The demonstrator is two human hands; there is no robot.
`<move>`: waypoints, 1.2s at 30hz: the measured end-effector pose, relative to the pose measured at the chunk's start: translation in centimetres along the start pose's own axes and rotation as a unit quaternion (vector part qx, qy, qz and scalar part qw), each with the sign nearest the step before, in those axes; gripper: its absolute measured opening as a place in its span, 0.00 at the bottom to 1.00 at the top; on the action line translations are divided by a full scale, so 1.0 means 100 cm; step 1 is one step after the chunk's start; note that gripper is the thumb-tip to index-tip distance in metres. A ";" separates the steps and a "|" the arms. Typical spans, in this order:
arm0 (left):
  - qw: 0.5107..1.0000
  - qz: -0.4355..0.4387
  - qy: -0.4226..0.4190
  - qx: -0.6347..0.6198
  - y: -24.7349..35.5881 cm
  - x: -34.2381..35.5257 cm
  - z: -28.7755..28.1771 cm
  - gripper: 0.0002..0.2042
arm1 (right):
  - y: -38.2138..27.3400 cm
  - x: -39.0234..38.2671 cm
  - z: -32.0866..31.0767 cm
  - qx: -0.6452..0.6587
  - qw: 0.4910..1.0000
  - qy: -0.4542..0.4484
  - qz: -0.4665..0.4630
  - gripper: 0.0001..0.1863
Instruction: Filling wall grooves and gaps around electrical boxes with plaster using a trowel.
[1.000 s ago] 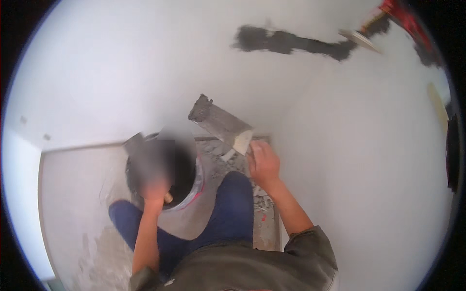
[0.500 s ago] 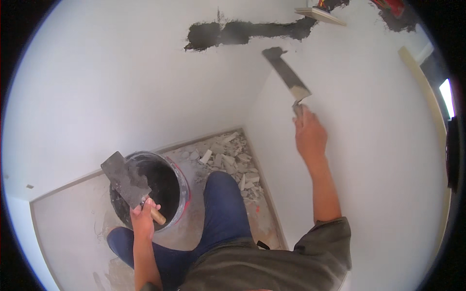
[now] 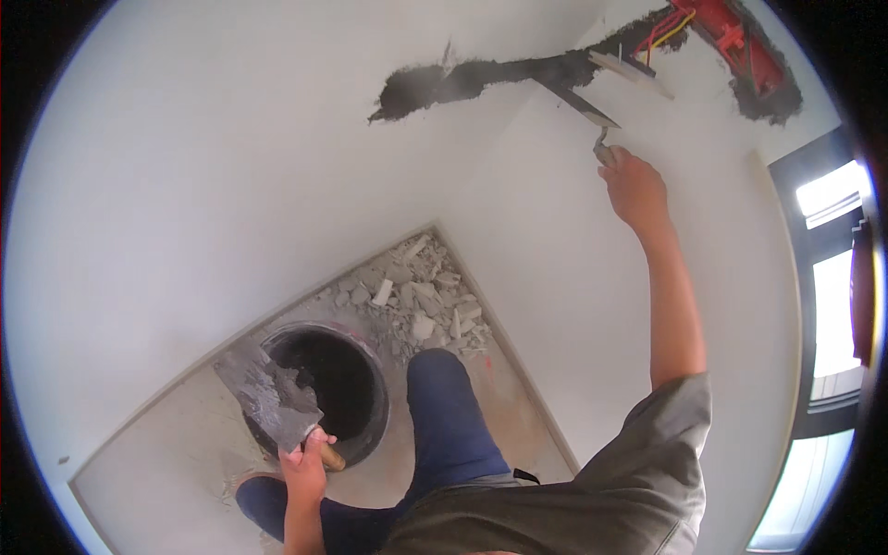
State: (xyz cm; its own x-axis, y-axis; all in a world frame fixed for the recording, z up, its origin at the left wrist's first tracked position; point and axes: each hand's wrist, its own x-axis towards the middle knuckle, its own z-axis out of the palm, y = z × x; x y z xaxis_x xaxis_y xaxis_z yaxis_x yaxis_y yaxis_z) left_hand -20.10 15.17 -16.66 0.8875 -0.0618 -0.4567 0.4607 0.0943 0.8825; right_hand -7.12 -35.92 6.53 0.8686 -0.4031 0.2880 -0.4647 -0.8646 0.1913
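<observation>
High on the right, my right hand (image 3: 636, 188) is closed round the handle of a long trowel (image 3: 581, 104). The trowel's blade lies at the dark mortar strip (image 3: 504, 74) on the white wall, near the inside corner. Low on the left, my left hand (image 3: 303, 470) grips the wooden handle of a wide flat plastering blade (image 3: 273, 400). Grey mortar is smeared over that blade, which overlaps a bucket (image 3: 381, 393) with dark contents. Whether the blade touches the bucket's rim, I cannot tell.
Broken plaster rubble (image 3: 425, 296) lies in the floor corner. Red and yellow wires (image 3: 668, 32) and a pale flat piece (image 3: 634, 74) stick out by the strip. A red box (image 3: 735, 42) is set in the wall at upper right. A dark-framed window (image 3: 837, 277) stands at far right.
My right hand has gone up and right, bringing the trowel blade to the mortar strip. The view has shifted, showing more of the red box and window. My left hand keeps its blade by the bucket.
</observation>
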 end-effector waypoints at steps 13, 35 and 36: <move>0.996 -0.076 -0.025 -0.031 0.118 -0.095 -0.064 0.04 | -0.113 0.075 -0.102 -0.251 0.942 -0.197 -0.105 0.11; 0.987 -0.158 0.004 -0.004 0.202 -0.161 -0.052 0.05 | -0.065 0.124 -0.136 -0.242 0.947 -0.165 -0.135 0.09; 0.989 -0.147 -0.004 -0.008 0.203 -0.160 -0.048 0.04 | -0.064 0.123 -0.139 -0.239 0.944 -0.190 -0.124 0.09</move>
State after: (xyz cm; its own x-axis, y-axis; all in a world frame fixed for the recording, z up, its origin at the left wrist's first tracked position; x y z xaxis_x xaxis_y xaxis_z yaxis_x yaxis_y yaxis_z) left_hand -24.89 22.83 8.00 0.7146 -0.0979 -0.6927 0.6995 0.0873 0.7093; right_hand 4.10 -31.18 21.92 0.9173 -0.3640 -0.1614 -0.1854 -0.7492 0.6358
